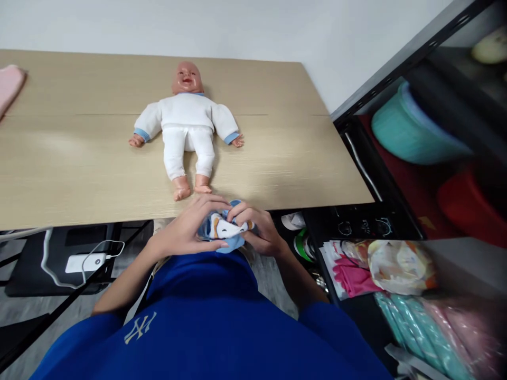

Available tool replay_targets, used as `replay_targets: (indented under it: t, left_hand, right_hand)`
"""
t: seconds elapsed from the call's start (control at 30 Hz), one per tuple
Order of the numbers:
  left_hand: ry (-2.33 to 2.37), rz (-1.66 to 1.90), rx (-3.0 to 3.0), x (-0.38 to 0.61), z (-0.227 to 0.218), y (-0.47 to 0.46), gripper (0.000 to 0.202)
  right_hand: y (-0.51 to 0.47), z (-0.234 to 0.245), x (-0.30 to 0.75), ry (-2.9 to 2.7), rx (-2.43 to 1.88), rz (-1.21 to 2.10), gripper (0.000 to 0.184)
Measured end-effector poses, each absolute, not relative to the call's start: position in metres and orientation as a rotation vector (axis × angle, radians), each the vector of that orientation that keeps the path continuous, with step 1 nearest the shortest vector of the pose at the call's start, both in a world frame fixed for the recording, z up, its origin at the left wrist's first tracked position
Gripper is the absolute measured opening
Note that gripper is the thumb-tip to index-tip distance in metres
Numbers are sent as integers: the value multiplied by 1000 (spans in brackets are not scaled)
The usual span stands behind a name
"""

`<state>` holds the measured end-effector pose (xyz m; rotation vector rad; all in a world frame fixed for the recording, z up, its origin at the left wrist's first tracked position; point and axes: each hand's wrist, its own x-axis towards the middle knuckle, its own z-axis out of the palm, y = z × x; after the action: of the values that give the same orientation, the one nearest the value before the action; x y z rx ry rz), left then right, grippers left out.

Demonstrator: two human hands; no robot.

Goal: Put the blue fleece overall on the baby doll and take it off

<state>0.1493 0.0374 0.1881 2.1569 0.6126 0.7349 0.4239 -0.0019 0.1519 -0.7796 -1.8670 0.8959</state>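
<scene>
Both my hands are closed on a small blue and white baby sock (225, 228), held low in front of my waist by the table's front edge. It has a white animal face with dark eyes and orange patches. My left hand (200, 224) grips its left side, the thumb along the bottom. On the right side, the fingers of my right hand (255, 227) pinch the fabric. Just beyond my hands a baby doll (187, 121) lies on its back on the table, in a white top with blue cuffs and white trousers. Its feet are bare.
The wooden table (285, 158) meets the wall. A pink cloth (10, 84) lies at its far left. To the right, a shelf holds a teal basin (415, 129) and a red one (471, 206), with plastic-wrapped packs (428, 327) below. A white power bank (85, 262) sits lower left.
</scene>
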Motion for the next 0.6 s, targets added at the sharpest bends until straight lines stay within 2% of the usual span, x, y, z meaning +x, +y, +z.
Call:
replay_targets:
  t: [0.1,0.17,0.3,0.4,0.47,0.53,0.6]
  left_hand:
    - [557,655,2089,149,189,56,29]
    - [552,646,2063,145,192,63,20]
    - [639,764,1961,133,197,70,19]
    - [700,785,1958,123,202,78,33]
    - [700,677,2021,118,207,86,43]
    - [645,564,2091,112,213,93,42]
    - [583,542,2124,108,216,98,33]
  right_hand:
    - [7,162,417,-1775,-873,908,4]
    - [11,172,417,-1754,-1000,901,10]
    - [29,189,426,-2005,-1075,1051,21]
    - [50,192,431,-2223,-873,1228,35]
    - [63,192,429,-2232,-806,1237,40]
    - [73,193,425,-2164,-810,1195,37]
    - [79,196,419,-2088,-843,1208,31]
